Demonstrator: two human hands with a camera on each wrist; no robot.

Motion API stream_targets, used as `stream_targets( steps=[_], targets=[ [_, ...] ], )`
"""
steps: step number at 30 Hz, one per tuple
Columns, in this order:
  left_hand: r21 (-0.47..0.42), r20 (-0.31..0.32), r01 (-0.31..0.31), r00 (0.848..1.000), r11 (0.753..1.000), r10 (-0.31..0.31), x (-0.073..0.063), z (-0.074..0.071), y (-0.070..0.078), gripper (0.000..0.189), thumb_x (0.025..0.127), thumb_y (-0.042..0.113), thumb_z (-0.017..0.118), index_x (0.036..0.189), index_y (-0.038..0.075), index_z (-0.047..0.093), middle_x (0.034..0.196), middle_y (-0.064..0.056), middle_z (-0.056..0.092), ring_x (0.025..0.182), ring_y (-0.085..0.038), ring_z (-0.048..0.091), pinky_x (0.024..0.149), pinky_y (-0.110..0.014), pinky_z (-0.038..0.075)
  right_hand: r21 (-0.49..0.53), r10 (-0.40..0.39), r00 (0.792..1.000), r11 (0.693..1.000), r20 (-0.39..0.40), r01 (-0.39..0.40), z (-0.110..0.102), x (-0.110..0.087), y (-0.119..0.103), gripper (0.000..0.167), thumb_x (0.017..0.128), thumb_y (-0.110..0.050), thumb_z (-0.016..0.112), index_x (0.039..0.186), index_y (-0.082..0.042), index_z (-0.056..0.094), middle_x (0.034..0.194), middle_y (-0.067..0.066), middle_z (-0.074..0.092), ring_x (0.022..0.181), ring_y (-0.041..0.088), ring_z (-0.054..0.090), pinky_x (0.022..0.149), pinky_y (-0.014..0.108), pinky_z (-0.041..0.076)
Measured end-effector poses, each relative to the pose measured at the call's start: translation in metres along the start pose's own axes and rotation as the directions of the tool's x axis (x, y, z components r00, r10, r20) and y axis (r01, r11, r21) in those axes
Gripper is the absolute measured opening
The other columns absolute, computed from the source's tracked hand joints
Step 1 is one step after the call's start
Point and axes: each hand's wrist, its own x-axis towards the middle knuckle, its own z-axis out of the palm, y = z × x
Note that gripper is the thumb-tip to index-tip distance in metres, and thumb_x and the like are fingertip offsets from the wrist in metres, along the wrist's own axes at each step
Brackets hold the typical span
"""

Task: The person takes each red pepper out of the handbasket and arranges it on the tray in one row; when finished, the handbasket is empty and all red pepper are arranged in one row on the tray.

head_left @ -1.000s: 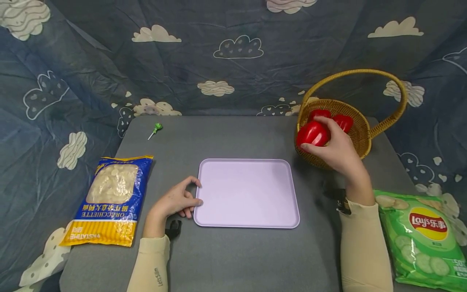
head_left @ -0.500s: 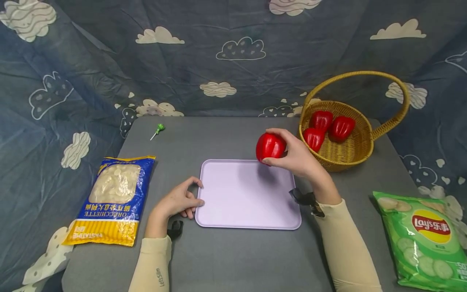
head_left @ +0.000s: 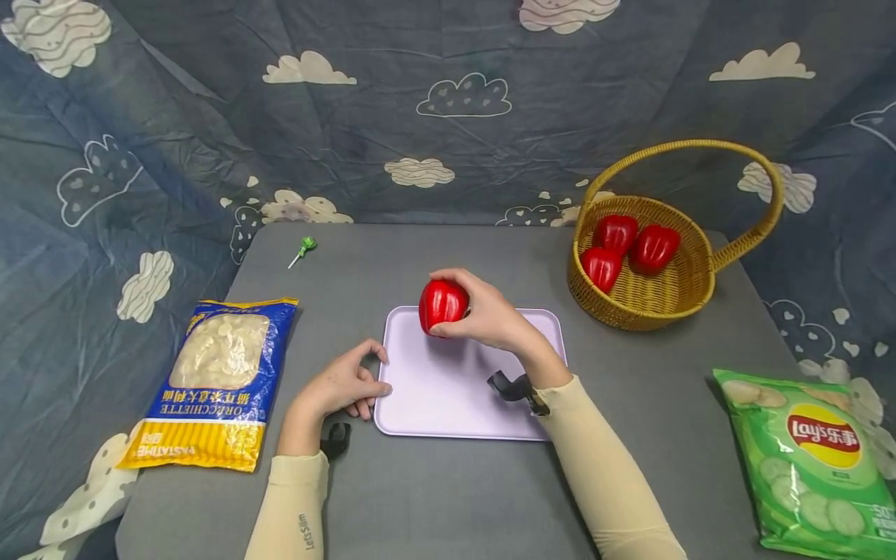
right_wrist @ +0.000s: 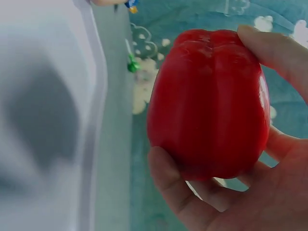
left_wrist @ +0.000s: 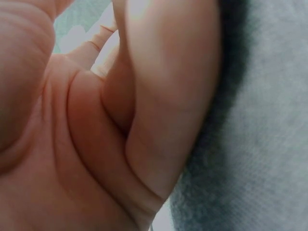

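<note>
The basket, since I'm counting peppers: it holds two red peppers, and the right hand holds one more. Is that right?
Not quite: the head view shows three red peppers in the basket, not two. The right hand does hold one more, the gripped pepper.

Wrinkled blue-grey cloth [head_left: 378, 39] fills the top and both sides of the head view, printed with pale clouds [head_left: 308, 68] and, at right, small hearts [head_left: 841, 316]; a plain grey table [head_left: 448, 498] spans the centre and bottom under soft light
</note>
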Motion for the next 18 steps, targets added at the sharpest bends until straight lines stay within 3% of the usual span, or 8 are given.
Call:
stream_targets(
  steps=[9, 18],
  targets=[
    [0.0, 0.016, -0.006, 1.0, 1.0, 0.006, 0.001, -0.001, 0.0, 0.043, 0.093, 0.017, 0.08, 0.126, 0.017, 0.052, 0.064, -0.004, 0.067, 0.048, -0.016, 0.065, 0.047, -0.027, 0.05, -0.07, 0.003, 0.998, 0.998, 0.06, 0.001, 0.04, 0.022, 0.005, 0.078, 0.08, -0.024, 0.088, 0.151, -0.019, 0.055, 0.148, 0.008, 0.059, 0.129, 0.032, 0.059, 0.101, 0.051, 0.058],
    [-0.012, 0.017, -0.017, 1.0, 1.0, 0.017, 0.001, -0.001, 0.0, 0.043, 0.093, 0.016, 0.079, 0.126, 0.016, 0.052, 0.063, -0.004, 0.066, 0.046, -0.016, 0.064, 0.046, -0.027, 0.05, -0.184, 0.011, 0.997, 0.983, 0.079, 0.003, 0.063, 0.032, 0.01, 0.077, 0.083, -0.024, 0.088, 0.152, -0.016, 0.054, 0.15, 0.007, 0.059, 0.132, 0.03, 0.056, 0.101, 0.051, 0.057]
  ],
)
